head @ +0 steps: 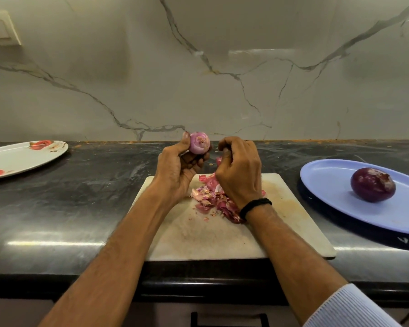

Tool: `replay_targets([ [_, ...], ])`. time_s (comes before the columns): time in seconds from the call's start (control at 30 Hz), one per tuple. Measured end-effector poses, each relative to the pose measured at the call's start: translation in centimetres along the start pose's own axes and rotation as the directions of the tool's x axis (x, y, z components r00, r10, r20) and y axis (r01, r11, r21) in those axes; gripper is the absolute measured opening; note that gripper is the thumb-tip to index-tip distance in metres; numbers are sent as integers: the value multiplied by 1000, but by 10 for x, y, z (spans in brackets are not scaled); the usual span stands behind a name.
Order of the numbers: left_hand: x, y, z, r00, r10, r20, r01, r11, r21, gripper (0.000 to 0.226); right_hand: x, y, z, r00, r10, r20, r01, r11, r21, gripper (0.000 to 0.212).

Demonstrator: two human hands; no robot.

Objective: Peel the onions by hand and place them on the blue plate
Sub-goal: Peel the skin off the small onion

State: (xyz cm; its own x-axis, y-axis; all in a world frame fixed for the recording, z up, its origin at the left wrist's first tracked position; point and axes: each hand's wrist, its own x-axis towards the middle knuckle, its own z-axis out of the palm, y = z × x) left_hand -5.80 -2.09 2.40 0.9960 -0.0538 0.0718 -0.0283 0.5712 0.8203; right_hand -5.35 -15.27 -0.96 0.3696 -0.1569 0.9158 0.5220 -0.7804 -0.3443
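Pink and glossy, the small onion (199, 143) is sitting raised just above the far edge of the cutting board (198, 239). It is being cradled in the left hand (178, 171), whose grip is curling round it from below with the thumb pressing on its left side. It is looking light, firm and round, and its bared flesh is likely getting slick, so a cupping hold around the belly is suiting it better than a fingertip pinch. The papery skin is looking thin and brittle and is probably coming away in scraps, best lifted from the end turned toward the camera. The right hand (240, 171), over the board's far half and just beside the onion, is pinching a pink scrap of skin (218, 160) in a nearly closed grip. A heap of peelings (210, 197) is lying on the board beneath that hand. Right of the board, a dark purple onion (372, 184) is resting on the blue plate (335, 185). Left of the board, well apart, a white flowered plate (17, 156) is lying on the dark table (69, 208).
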Motion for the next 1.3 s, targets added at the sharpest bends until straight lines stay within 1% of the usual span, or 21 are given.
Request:
replay_targets([
  [0.1,2,0,-1,999,16,-31,-15,1000,19,38,1,-1,-1,999,-44,8,44,999,17,13],
  [0.2,1,-1,-2,999,33,-43,-30,998,63,45,1,0,0,996,-89,30,89,996,18,17],
  [0.37,1,-5,-4,996,91,-12,-89,985,151,39,0,4,4,988,-129,90,127,992,24,15],
  [0.53,3,-7,-5,993,109,45,-117,972,206,38,0,4,2,990,-96,107,93,995,36,5],
  [0.6,4,-9,-6,990,121,75,-135,962,237,38,-1,3,0,992,-76,97,72,997,41,7],
  [0.7,2,-9,-4,987,129,91,-147,961,235,31,-1,3,-3,994,-33,107,26,997,69,9],
  [0.77,1,-7,-3,985,149,89,-166,960,226,32,-1,3,-3,993,1,116,-13,995,101,10],
  [0.83,1,-6,-4,975,205,85,-220,939,263,40,-1,0,-3,994,42,99,-55,990,133,14],
  [0.93,0,-5,-8,938,331,106,-344,835,431,41,1,0,-4,990,121,75,-132,979,154,16],
  [1.0,0,-6,-8,918,375,128,-386,775,500,49,2,1,-4,974,200,105,-216,961,174,16],
  [1.07,2,-6,-9,908,393,146,-405,734,545,60,5,1,-6,922,340,186,-376,901,217,18],
  [1.13,2,-8,-9,888,418,190,-439,653,617,69,8,1,-10,854,458,248,-513,819,256,22],
  [1.23,2,-9,-9,862,436,258,-484,559,674,80,11,1,-11,795,529,296,-604,739,300,30],
  [1.27,3,-10,-10,854,440,278,-496,526,691,82,11,3,-11,766,553,328,-642,687,340,32],
  [1.3,3,-10,-11,847,443,294,-505,496,706,83,13,4,-11,722,582,374,-691,607,392,34],
])
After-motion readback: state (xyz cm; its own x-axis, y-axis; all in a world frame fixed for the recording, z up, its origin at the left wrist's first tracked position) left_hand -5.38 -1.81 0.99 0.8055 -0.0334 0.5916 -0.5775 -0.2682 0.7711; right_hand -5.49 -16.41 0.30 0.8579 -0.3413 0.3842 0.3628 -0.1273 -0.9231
